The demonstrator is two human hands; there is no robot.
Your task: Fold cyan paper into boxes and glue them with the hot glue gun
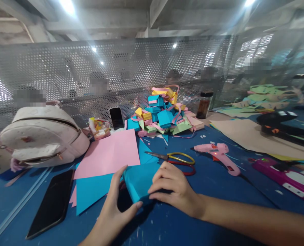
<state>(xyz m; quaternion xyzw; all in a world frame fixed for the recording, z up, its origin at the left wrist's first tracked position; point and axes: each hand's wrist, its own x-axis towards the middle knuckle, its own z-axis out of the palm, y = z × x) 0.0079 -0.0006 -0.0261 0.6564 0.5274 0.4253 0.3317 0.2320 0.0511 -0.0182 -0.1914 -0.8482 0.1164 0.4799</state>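
A folded blue paper box (139, 182) is held between my two hands just above the blue table. My left hand (116, 201) grips its left side, thumb at the near edge and fingers behind. On the right side, my right hand (171, 186) pinches the near right edge with thumb and fingers. Scissors (167, 157) with one yellow and one red handle lie just beyond the box. Pink paper (111, 150) and blue paper (93, 189) sheets lie to the left, partly under my left hand. Farther right rests a pink glue gun (218, 153).
A white backpack (46, 136) and a dark phone (52, 201) are at left. Behind stand a heap of coloured paper boxes (164, 116), another phone (116, 119) and a dark jar (204, 106). A purple power strip (285, 177) lies right. A perforated metal screen (131, 65) closes the back.
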